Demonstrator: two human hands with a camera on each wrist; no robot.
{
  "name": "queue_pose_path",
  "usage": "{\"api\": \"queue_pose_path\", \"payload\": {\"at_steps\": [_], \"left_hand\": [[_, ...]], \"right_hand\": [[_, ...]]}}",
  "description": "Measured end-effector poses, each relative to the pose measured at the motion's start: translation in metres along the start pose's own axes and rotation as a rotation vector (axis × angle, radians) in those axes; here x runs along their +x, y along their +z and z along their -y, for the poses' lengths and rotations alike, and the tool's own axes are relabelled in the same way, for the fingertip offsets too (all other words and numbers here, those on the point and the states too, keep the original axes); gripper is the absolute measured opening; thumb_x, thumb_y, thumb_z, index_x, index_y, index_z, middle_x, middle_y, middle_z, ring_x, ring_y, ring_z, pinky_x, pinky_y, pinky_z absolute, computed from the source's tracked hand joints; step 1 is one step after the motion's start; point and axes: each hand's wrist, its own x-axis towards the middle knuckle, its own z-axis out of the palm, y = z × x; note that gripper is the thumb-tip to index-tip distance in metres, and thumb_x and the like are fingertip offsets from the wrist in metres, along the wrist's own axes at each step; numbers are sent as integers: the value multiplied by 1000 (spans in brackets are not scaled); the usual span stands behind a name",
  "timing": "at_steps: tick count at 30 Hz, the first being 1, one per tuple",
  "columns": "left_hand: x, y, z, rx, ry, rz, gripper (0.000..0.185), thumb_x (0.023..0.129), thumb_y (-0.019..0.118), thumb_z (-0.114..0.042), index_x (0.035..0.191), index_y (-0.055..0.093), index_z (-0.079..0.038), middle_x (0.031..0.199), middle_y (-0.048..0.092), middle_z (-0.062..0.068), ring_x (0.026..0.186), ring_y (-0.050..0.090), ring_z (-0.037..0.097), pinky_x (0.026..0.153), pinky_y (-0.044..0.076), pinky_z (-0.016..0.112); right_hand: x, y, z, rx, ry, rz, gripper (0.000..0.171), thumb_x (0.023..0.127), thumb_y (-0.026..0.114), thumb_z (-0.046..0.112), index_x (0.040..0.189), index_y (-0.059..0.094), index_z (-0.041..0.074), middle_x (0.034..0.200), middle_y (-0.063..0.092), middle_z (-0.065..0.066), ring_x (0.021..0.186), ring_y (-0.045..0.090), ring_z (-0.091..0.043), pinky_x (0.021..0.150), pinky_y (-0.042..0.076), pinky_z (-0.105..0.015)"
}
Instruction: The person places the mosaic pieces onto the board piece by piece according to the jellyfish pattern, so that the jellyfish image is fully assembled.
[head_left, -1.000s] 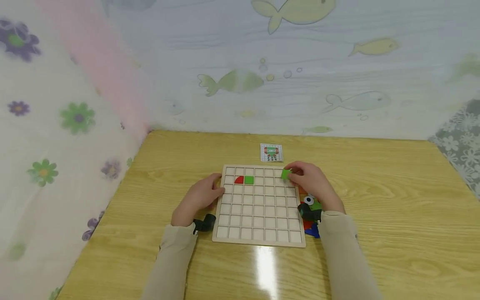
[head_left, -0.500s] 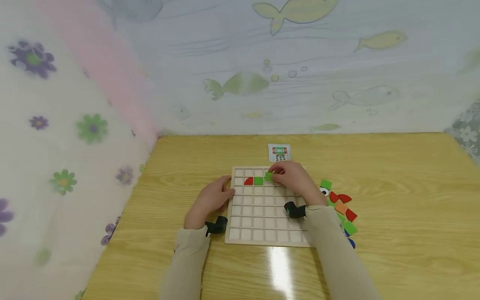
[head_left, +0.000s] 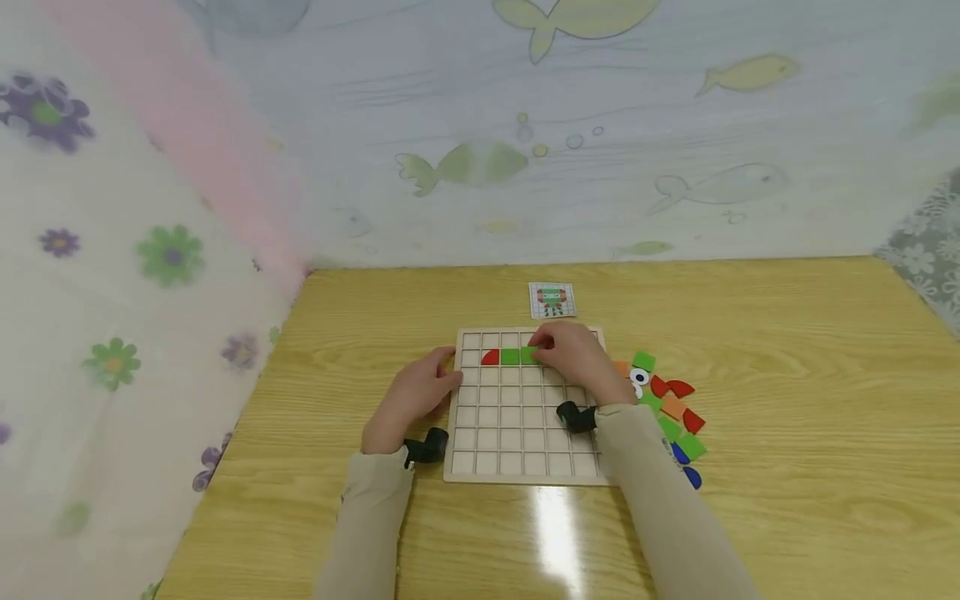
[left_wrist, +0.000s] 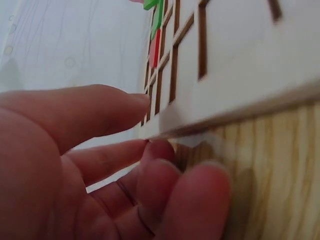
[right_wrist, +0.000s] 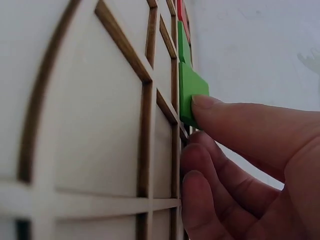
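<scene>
My left hand [head_left: 416,387] holds the left edge of a wooden grid board [head_left: 498,417]. In the left wrist view its thumb overlaps the board's rim and the other fingers bend at the edge below. My right hand [head_left: 573,354] pinches a green square tile [right_wrist: 192,95] over the second row. That tile lies right beside another green square [head_left: 510,357], which follows a red quarter-round tile [head_left: 490,357]. In the right wrist view, the thumb presses the held tile's face while its far fingers are partly hidden.
Several loose tiles lie right of the board, among them a green square [head_left: 643,361], an orange piece [head_left: 672,407], a red piece [head_left: 693,421], a blue piece [head_left: 692,477] and a round eye piece [head_left: 639,377]. A picture card [head_left: 552,300] lies behind the board.
My right hand has carried the green square leftward from the board's upper right corner and lowered it next to the placed green tile. The left hand stays at the board's edge.
</scene>
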Motion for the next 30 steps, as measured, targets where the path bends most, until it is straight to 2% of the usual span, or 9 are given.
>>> {"api": "queue_pose_path", "payload": {"at_steps": [4, 8, 14, 19, 25, 30], "left_hand": [[0, 0, 4, -8, -15, 7, 50, 88, 53, -31, 135, 38, -21, 79, 54, 0, 46, 54, 18, 53, 43, 31], [1, 2, 5, 6, 11, 27, 51, 89, 52, -34, 136, 37, -21, 79, 55, -2, 45, 55, 18, 57, 42, 30], [3, 3, 4, -25, 13, 12, 51, 89, 52, -33, 136, 37, -21, 80, 56, -2, 44, 54, 19, 56, 43, 31], [6, 2, 4, -45, 33, 18, 51, 89, 51, -31, 137, 36, -19, 80, 57, -1, 44, 54, 20, 53, 44, 31], [2, 2, 4, -57, 2, 21, 51, 89, 53, -31, 136, 37, -19, 79, 57, -1, 43, 54, 20, 51, 45, 32], [1, 2, 4, -62, 5, 22, 51, 89, 52, -30, 136, 36, -18, 79, 56, 0, 43, 53, 20, 51, 45, 32]], "right_hand": [[0, 4, 1, -13, -6, 15, 15, 82, 63, 20, 94, 65, 12, 83, 58, 1, 74, 50, -16, 69, 41, -31], [-4, 3, -2, -17, -17, -16, 11, 82, 64, 17, 92, 65, 13, 80, 58, 2, 72, 50, -15, 68, 41, -32], [-6, -7, -8, 10, -40, -26, 13, 85, 60, 20, 95, 64, 15, 87, 59, 1, 79, 51, -17, 72, 41, -34], [-12, -18, -13, 38, -3, -7, 15, 86, 59, 22, 99, 63, 16, 92, 59, -1, 84, 53, -19, 76, 42, -36], [-24, -26, -23, 32, 35, 8, 19, 87, 57, 22, 104, 63, 15, 96, 59, -2, 87, 53, -20, 76, 42, -37], [-36, -41, -37, 63, 78, 14, 25, 89, 55, 23, 111, 61, 13, 104, 59, -7, 90, 53, -22, 77, 42, -39]]}}
